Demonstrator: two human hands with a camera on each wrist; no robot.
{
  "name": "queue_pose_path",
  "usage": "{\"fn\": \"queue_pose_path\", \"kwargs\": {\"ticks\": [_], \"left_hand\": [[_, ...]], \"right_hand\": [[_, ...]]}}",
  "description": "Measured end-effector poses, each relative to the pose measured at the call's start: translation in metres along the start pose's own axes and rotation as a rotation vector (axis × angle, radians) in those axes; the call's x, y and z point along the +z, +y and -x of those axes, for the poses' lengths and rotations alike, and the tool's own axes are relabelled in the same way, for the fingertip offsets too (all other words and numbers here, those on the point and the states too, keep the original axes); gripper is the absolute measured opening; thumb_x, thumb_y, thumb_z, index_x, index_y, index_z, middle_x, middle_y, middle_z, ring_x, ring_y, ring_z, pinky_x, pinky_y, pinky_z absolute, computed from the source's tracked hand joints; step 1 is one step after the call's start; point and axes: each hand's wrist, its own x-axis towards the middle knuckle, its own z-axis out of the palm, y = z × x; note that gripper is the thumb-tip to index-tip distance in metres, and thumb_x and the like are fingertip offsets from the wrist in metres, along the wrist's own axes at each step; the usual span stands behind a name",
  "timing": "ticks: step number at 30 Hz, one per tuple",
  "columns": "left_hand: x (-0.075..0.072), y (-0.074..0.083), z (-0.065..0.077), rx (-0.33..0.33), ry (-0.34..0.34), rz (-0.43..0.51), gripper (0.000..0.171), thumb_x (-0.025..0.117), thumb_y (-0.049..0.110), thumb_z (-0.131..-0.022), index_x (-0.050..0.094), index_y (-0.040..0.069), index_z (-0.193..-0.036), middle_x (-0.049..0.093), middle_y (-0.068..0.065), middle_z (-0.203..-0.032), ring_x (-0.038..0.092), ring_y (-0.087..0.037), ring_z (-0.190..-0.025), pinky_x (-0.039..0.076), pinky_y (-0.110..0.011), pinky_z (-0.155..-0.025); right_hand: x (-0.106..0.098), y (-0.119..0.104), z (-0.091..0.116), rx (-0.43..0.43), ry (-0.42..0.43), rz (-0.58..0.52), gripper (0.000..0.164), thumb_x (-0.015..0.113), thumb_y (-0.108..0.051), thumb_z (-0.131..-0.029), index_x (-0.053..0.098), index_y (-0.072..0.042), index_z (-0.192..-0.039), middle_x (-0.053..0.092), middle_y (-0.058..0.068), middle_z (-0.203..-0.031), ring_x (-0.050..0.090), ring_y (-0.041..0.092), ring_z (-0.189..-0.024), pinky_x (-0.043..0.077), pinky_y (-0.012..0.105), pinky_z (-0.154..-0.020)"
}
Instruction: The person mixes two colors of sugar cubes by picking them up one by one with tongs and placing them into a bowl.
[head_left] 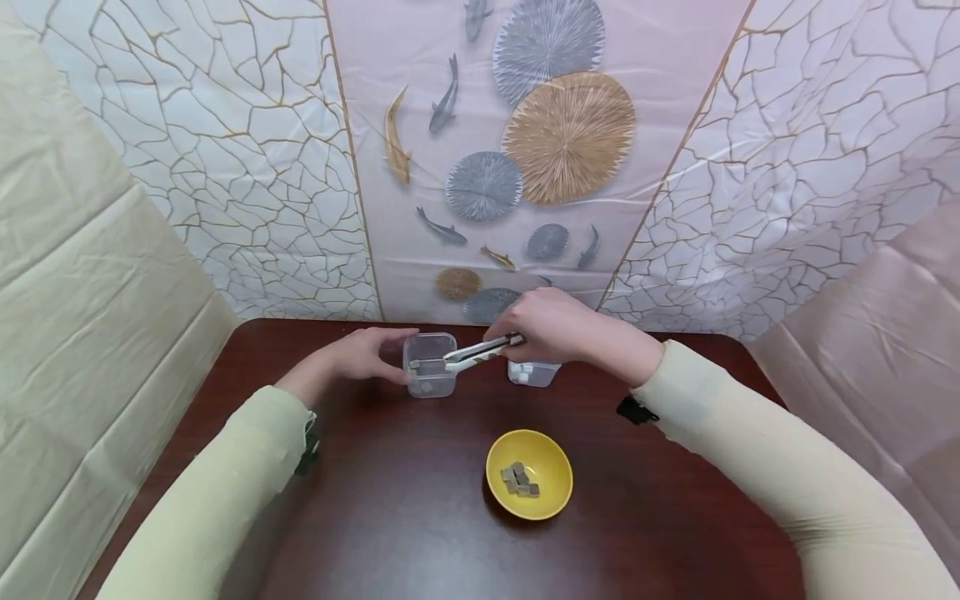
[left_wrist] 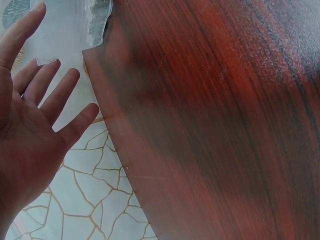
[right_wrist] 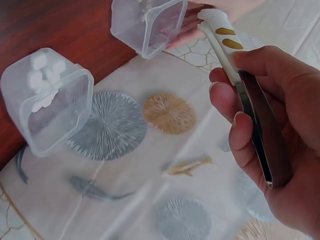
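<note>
My left hand [head_left: 362,353] is at the left side of a clear plastic container [head_left: 432,388], its straight thumb and index finger reaching to the walls. In the left wrist view, the fingers [left_wrist: 55,95] are spread beside the container [left_wrist: 62,25], and greyish material shows in it. My right hand [head_left: 551,321] grips a pair of tongs [head_left: 480,352] with metal handles and white, gold-marked ends. The tongs point left, their tips at the container's right rim. Under the right hand, a second clear container [head_left: 542,375] holds several white cubes [right_wrist: 45,72].
A yellow bowl [head_left: 551,467] with several grey-brown cubes [head_left: 519,481] stands nearer on the dark wooden table [head_left: 390,500]. Patterned fabric [head_left: 480,250] hangs right behind the table's far edge, with more fabric at both sides.
</note>
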Motion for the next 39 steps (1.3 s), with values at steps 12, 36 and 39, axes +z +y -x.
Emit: {"fn": "queue_pose_path", "kwargs": {"ticks": [12, 36, 39], "left_hand": [[0.001, -0.002, 0.000, -0.002, -0.001, -0.007, 0.090, 0.087, 0.035, -0.090, 0.043, 0.011, -0.165, 0.053, -0.016, -0.160, 0.048, -0.037, -0.148, 0.035, -0.059, -0.123], [-0.001, -0.001, 0.001, -0.010, -0.005, 0.010, 0.090, 0.087, 0.036, -0.090, 0.043, 0.015, -0.165, 0.053, -0.016, -0.160, 0.049, -0.036, -0.149, 0.036, -0.058, -0.123], [0.000, -0.001, 0.001, -0.001, -0.009, 0.018, 0.090, 0.087, 0.033, -0.090, 0.042, 0.013, -0.165, 0.053, -0.017, -0.160, 0.050, -0.037, -0.148, 0.036, -0.058, -0.123]], "right_hand": [[0.008, -0.009, 0.068, -0.041, 0.057, -0.072, 0.024, 0.080, -0.009, -0.085, 0.084, -0.021, -0.105, 0.073, -0.018, -0.084, 0.056, 0.001, -0.067, 0.051, 0.030, -0.061], [0.055, -0.022, 0.114, -0.033, -0.115, -0.099, 0.027, 0.083, -0.008, -0.080, 0.084, -0.022, -0.103, 0.076, -0.016, -0.087, 0.065, -0.001, -0.075, 0.054, 0.027, -0.063], [0.052, -0.023, 0.114, -0.015, -0.139, -0.112, 0.027, 0.083, -0.009, -0.080, 0.085, -0.022, -0.102, 0.076, -0.015, -0.086, 0.066, 0.000, -0.075, 0.055, 0.027, -0.063]]}}
